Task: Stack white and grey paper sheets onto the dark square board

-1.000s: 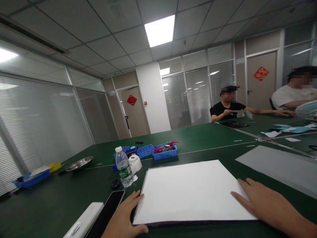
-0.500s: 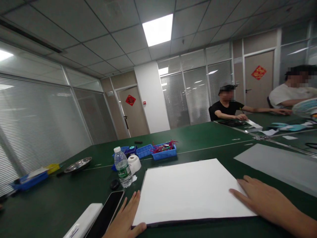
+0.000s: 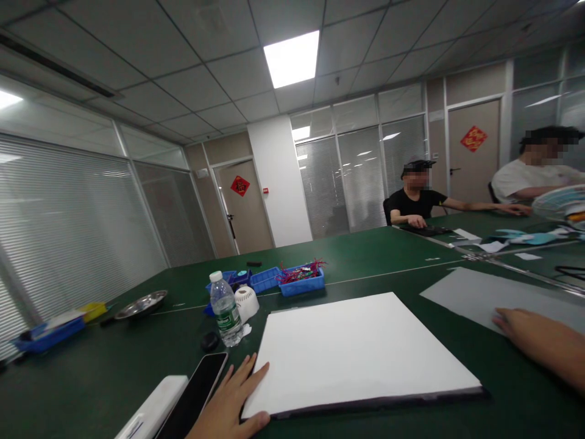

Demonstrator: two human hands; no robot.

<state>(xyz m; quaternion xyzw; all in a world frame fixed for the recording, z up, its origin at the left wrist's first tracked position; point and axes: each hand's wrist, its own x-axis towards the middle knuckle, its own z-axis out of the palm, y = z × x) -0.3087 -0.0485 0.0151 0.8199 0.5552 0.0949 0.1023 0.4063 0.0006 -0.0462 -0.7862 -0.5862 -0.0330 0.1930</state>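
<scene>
A white rectangular sheet lies flat on a dark board or backing that shows along its near edge. My left hand rests with spread fingers at the sheet's near left corner, some fingertips on the white surface. Off to the right, my right hand is over the near edge of a grey translucent sheet. Its fingers are stretched out close together, and nothing is seen held in them. Beside my left hand lie a black-screened phone and a white case-like object.
A water bottle, a white dome-shaped object and a blue tray of red wires stand beyond the white sheet. A metal pan sits at left. Two people sit at far right, near a fan.
My right hand has left the white sheet's right edge and moved right to the grey sheet. My left hand stays at the near left corner, a finger now further over the white surface.
</scene>
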